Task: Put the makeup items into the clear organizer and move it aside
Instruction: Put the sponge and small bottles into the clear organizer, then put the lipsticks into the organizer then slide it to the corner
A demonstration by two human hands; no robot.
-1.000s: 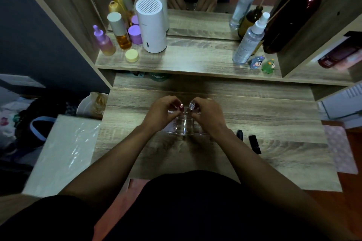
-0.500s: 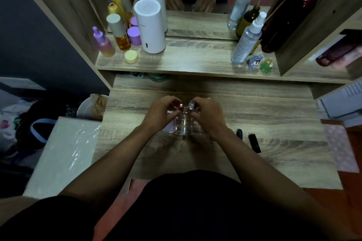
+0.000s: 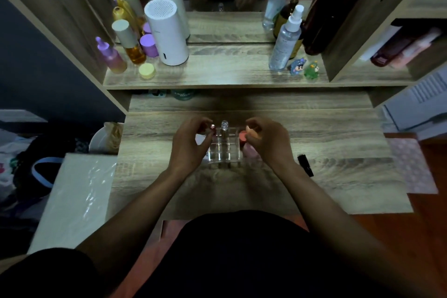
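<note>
1. Clear acrylic gridded organizer (image 3: 224, 147) sits mid-desk on the grey wood-grain dressing table (image 3: 338, 143), between both hands.
2. Left hand (image 3: 189, 145) is curled at the organizer's left edge, fingertips pinching a small red-capped tube (image 3: 212, 127) at its back-left corner; whether the tube is seated in a cell, can't tell.
3. A clear round-capped tube (image 3: 224, 125) stands upright in the organizer's back row, nobody touching it.
4. Right hand (image 3: 271, 140) is curled just right of the organizer, fingers pinched together; grasping anything or not, can't tell.
5. Coral-pink round-capped item (image 3: 242, 136) is right beside the organizer's right wall, under the right hand's fingers; contact unclear.
6. Black slim tube (image 3: 305, 164) lies flat on the table, right of the right wrist, apart from the organizer.
7. Upper shelf: white cylindrical appliance with perforated top (image 3: 167, 34), amber bottle with beige cap (image 3: 130, 42), clear spray bottle (image 3: 285, 41), small yellow round jar (image 3: 147, 71).
</note>
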